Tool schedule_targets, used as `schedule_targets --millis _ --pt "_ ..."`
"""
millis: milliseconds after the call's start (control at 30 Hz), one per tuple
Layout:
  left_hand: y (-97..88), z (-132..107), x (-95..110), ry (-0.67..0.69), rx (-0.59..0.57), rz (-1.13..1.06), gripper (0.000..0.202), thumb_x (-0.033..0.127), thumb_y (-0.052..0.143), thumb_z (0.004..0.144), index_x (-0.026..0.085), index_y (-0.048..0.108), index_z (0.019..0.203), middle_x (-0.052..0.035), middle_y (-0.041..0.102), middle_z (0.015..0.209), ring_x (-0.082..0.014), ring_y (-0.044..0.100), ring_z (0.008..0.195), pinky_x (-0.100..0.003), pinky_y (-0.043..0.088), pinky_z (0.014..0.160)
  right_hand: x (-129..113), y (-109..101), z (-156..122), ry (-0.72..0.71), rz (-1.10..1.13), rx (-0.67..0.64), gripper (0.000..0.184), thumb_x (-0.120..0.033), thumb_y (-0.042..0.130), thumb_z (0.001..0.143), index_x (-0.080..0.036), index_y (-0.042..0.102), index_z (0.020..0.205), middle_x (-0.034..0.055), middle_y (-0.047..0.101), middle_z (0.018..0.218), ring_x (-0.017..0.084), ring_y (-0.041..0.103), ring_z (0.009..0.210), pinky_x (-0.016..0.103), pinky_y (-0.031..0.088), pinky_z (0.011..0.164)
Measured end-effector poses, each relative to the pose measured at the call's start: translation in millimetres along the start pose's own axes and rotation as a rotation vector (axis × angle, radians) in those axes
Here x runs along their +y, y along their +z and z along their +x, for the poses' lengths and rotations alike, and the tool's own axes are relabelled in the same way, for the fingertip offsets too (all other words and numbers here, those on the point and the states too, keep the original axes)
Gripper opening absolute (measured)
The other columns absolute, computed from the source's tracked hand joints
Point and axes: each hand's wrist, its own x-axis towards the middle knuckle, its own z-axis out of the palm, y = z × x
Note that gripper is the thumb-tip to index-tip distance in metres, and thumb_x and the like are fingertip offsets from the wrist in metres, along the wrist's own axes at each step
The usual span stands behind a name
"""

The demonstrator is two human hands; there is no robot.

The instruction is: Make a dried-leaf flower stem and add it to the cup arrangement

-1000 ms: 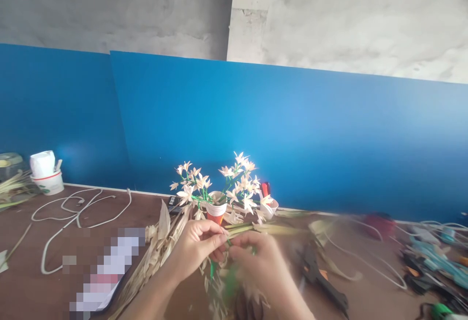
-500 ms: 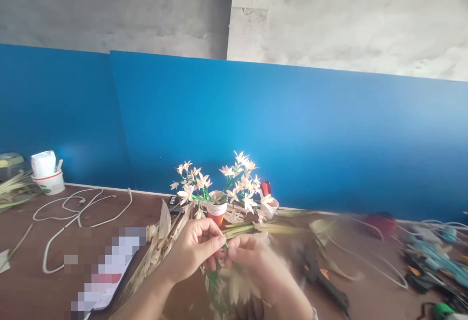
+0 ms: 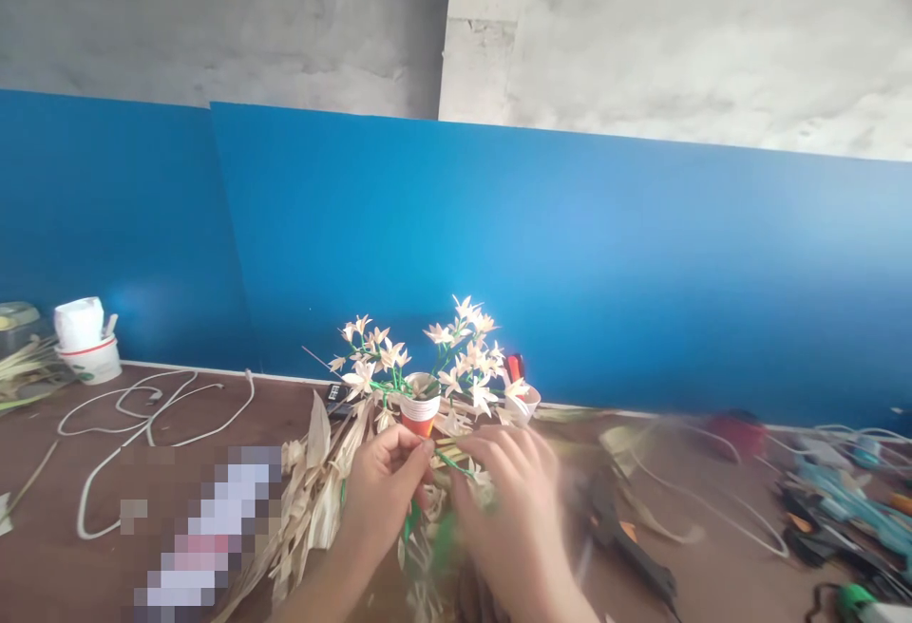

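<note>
My left hand (image 3: pixel 389 485) is closed in a pinch on one end of a thin green flower stem (image 3: pixel 450 462). To the right this stem runs to a pale artificial flower (image 3: pixel 482 477), seen in the gap between the thumb and forefinger of my right hand (image 3: pixel 517 500). That hand has its fingers stretched out around the stem, apart from each other and slightly blurred. Behind both hands stands a red and white paper cup (image 3: pixel 420 409) with sprays of cream flowers (image 3: pixel 474 357) on green stems. Green material (image 3: pixel 411 519) hangs below my left hand.
Dried husks (image 3: pixel 324 481) lie left of my hands, near a blurred-out phone-like object (image 3: pixel 214 528). A black glue gun (image 3: pixel 631 542) lies at right. White cables (image 3: pixel 153 414), a white tub (image 3: pixel 89 357) and cluttered tools (image 3: pixel 833 519) sit farther out. A blue partition (image 3: pixel 499 243) stands behind.
My right hand has opened from its pinch, its fingers now reaching forward and over. The green stem and its flower show more clearly. My left hand keeps its pinch.
</note>
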Motion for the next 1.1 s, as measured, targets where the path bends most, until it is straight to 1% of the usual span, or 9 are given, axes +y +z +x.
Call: schedule_targets --millis 100,200,400,533,700,800,900,1000,1100 --pt "4.3 -4.4 -1.5 -0.01 -0.013 -0.017 0.027 0.039 0.067 0.07 0.017 0.056 0.061 0.0043 0.057 0.049 -0.0076 0.049 0.036 -0.017 0.033 0.038 -7.5 13.3 -4.1 0.003 -0.033 -0.018 0.01 -0.017 0.057 0.078 -0.025 0.063 0.076 -0.0017 0.066 0.073 0.02 0.057 0.078 0.041 0.03 0.09" --pt "6.0 -5.2 -2.7 -0.031 -0.021 -0.021 0.026 0.039 0.067 0.07 0.016 0.058 0.062 0.0039 0.057 0.05 -0.0078 0.049 0.036 -0.017 0.032 0.037 -6.2 21.2 -7.1 0.02 -0.022 0.011 0.019 -0.017 0.051 0.082 -0.024 0.06 0.067 -0.0025 0.063 0.064 0.018 0.055 0.072 0.043 0.026 0.092" --pt "6.5 -2.3 -5.6 -0.048 -0.022 -0.013 0.027 0.039 0.067 0.069 0.016 0.057 0.06 0.0039 0.056 0.048 -0.0071 0.046 0.033 -0.017 0.03 0.035 0.1 23.7 -7.7 -0.026 -0.002 0.003 0.017 -0.02 0.055 0.084 -0.024 0.061 0.069 -0.0042 0.064 0.065 0.017 0.055 0.073 0.044 0.022 0.099" --pt "2.9 2.0 -4.1 -0.083 -0.094 -0.002 0.028 0.042 0.068 0.067 0.016 0.059 0.062 0.0028 0.058 0.049 -0.0092 0.051 0.037 -0.017 0.03 0.035 0.9 24.0 -6.6 -0.068 -0.008 0.031 0.021 -0.017 0.054 0.085 -0.023 0.061 0.066 -0.0048 0.063 0.062 0.015 0.056 0.07 0.044 0.022 0.1" --pt "-3.9 6.1 2.2 -0.123 -0.196 0.026 0.027 0.04 0.071 0.064 0.015 0.063 0.07 -0.0001 0.065 0.057 -0.0143 0.06 0.048 -0.021 0.041 0.041 1.8 23.6 -6.4 -0.054 -0.061 0.049 0.022 -0.017 0.053 0.085 -0.023 0.061 0.066 -0.004 0.063 0.061 0.015 0.056 0.069 0.043 0.023 0.1" --pt "-5.5 6.2 4.0 -0.092 -0.184 0.024 0.025 0.04 0.071 0.065 0.016 0.063 0.068 -0.0001 0.065 0.057 -0.0149 0.061 0.049 -0.024 0.046 0.047 1.1 24.2 -7.2 -0.053 -0.053 0.055 0.02 -0.017 0.054 0.085 -0.024 0.062 0.069 -0.0042 0.064 0.062 0.015 0.056 0.069 0.044 0.023 0.1" --pt "-7.3 6.8 3.7 -0.058 -0.175 0.013 0.024 0.039 0.071 0.067 0.016 0.064 0.068 0.0002 0.065 0.057 -0.0146 0.06 0.048 -0.025 0.048 0.049 -0.2 23.9 -7.2 -0.038 -0.025 0.057 0.019 -0.014 0.054 0.084 -0.024 0.062 0.069 -0.0048 0.064 0.063 0.015 0.056 0.068 0.045 0.022 0.1" --pt "-11.9 8.6 4.3 -0.04 -0.215 0.02 0.024 0.039 0.071 0.068 0.015 0.066 0.068 -0.0002 0.065 0.057 -0.0144 0.061 0.048 -0.024 0.048 0.048 0.9 20.7 -5.5 0.02 0.088 -0.016 0.019 -0.01 0.055 0.081 -0.023 0.062 0.07 -0.0046 0.064 0.065 0.016 0.057 0.07 0.046 0.023 0.101" --pt "-17.9 10.5 6.3 -0.019 -0.282 0.04 0.023 0.038 0.072 0.07 0.015 0.067 0.069 -0.0006 0.065 0.056 -0.0149 0.063 0.049 -0.023 0.048 0.048 5.8 15.5 -2.6 0.182 0.332 -0.218 0.014 -0.014 0.059 0.078 -0.022 0.064 0.068 -0.002 0.065 0.07 0.017 0.059 0.075 0.04 0.035 0.093"
